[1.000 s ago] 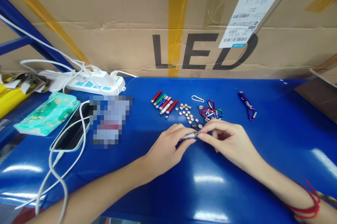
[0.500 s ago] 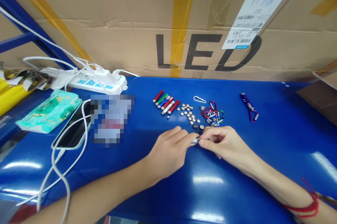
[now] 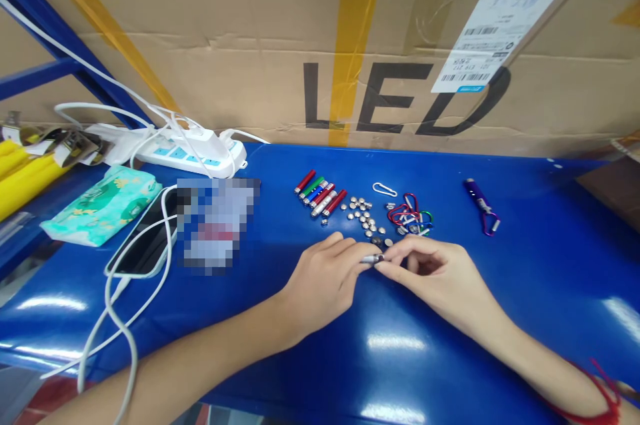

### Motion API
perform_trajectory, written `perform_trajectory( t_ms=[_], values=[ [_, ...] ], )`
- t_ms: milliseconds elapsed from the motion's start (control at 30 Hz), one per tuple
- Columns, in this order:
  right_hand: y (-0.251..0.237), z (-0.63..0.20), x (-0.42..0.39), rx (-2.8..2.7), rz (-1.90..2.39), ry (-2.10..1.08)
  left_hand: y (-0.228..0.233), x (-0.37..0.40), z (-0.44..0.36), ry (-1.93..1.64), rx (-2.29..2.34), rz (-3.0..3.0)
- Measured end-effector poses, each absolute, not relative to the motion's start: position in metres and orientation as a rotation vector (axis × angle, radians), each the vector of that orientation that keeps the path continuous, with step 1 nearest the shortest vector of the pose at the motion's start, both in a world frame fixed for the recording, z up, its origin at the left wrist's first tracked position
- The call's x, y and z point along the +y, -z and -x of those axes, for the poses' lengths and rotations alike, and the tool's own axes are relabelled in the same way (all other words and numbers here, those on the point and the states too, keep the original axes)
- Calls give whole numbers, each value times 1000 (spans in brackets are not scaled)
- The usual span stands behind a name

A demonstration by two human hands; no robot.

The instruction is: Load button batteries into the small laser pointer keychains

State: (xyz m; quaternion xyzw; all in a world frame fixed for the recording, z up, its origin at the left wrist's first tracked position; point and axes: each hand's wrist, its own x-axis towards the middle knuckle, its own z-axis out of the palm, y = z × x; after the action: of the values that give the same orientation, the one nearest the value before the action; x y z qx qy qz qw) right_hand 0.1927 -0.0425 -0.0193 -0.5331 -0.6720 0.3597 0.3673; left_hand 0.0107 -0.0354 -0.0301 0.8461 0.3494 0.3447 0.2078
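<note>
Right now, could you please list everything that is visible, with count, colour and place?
small silver metal tube: one, pinched between both hands
short metal tubes: about six, red, green, blue, silver; behind left hand
round silver button cells: many, centre
carabiner clips: several, mixed colours; one white apart
purple keychain torch: one, right
white power strip: one, back left
phone with white cable: one, left
green tissue pack: one, far left
blue table
cardboard box: behind
left hand
right hand

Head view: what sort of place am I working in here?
Probably a small assembly or packing bench in a warehouse or workshop: a glossy blue worktable, a big cardboard carton marked LED behind it, and rows of small coloured torch barrels, button cells and carabiner clips.
</note>
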Motion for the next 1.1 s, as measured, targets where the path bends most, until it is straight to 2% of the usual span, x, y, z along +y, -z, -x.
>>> perform_trajectory(
  t_ms=[167, 567, 700, 900, 1100],
  values=[
    [18, -193, -43, -1892, 1180, -455, 30, -34, -10, -923, 1053, -2212],
    [19, -201, -45, -2109, 996, -235, 32, -35, -9, -693, 973, -2149],
    [18, -202, -45, -2126, 993, -265, 31, -35, -7, -677, 938, -2110],
    [16, -199, -45, -2059, 1048, -517, 31, -33, -6, -638, 862, -2225],
    [14, -198, -44, -2021, 1155, -632, 30, -33, -5, -647, 829, -2300]
  ],
)
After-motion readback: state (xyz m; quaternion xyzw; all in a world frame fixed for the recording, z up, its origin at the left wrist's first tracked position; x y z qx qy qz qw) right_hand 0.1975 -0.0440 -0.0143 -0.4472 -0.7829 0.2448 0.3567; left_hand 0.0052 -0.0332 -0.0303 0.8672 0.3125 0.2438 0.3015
